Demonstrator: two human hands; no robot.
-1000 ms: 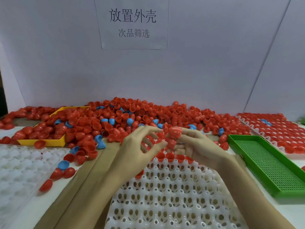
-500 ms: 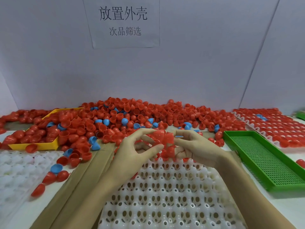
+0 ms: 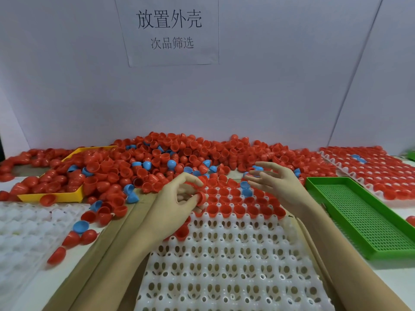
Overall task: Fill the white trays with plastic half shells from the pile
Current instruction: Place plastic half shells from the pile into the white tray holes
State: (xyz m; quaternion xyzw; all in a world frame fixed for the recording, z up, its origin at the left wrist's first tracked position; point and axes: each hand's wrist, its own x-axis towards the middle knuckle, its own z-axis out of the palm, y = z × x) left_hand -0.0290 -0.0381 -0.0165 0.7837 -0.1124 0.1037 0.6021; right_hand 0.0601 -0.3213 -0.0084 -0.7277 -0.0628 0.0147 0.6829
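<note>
The white tray (image 3: 235,272) in the middle is sitting w/ only its far rows filled: red half shells (image 3: 224,207), plus a blue one (image 3: 247,193), are standing in the cups at the far end, while the near rows (most of the tray, by my count) are showing bare cups. Another tray (image 3: 381,173) at far right is looking full of red w/ a couple of blue. A third white tray (image 3: 29,230) at near left is holding nothing I can make out. So approx. one tray done, one just begun, one waiting.

The left hand (image 3: 177,203) is hovering over the far left corner of the middle tray, fingers curled and pinching a red shell (image 3: 201,197) at the tips. The right hand (image 3: 276,182) is reaching past the tray's far edge toward the pile (image 3: 179,158), fingers spread and relaxed, gripping nothing.

The pile itself is sprawling along the far side of the tabletop (image 3: 393,281), mostly red w/ scattered blue, spilling into a yellow tray (image 3: 71,195) at left. A green perforated tray (image 3: 363,218) is lying at right, nothing in it. Brown cardboard (image 3: 107,254) is showing under the middle tray. Pale partition walls are closing in the station, w/ a printed paper sign (image 3: 168,30) hanging at the back.
</note>
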